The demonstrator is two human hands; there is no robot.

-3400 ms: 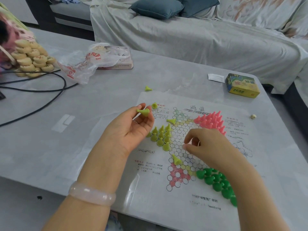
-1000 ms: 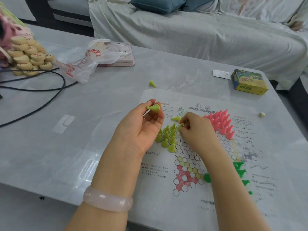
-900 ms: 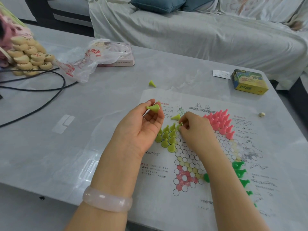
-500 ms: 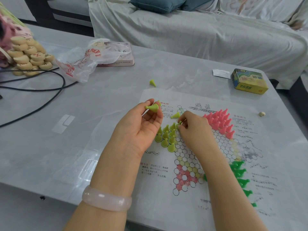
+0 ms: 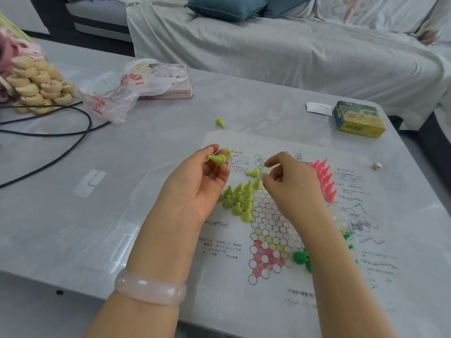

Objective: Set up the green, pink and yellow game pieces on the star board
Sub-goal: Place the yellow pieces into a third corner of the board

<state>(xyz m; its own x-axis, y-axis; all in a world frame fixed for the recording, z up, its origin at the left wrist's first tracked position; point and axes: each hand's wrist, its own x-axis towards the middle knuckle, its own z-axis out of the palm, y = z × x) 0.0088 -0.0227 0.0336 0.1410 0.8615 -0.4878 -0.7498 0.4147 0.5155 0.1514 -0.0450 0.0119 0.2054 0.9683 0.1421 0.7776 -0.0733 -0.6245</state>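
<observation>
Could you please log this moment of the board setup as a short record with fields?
board: paper star board flat on the grey table
left hand: left hand pinches one yellow piece
right hand: right hand hovers by the yellow group, fingers curled, holding nothing visible
yellow group: standing yellow pieces on the board's left point
loose yellow: tipped piece on the board; stray piece on the table
pink group: pink pieces standing
green group: green pieces partly hidden by the right forearm

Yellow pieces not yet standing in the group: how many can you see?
4: a held piece pinched in the left hand, one just behind its fingertips, one lying on the star board, one on the table beyond. More may be hidden.
</observation>
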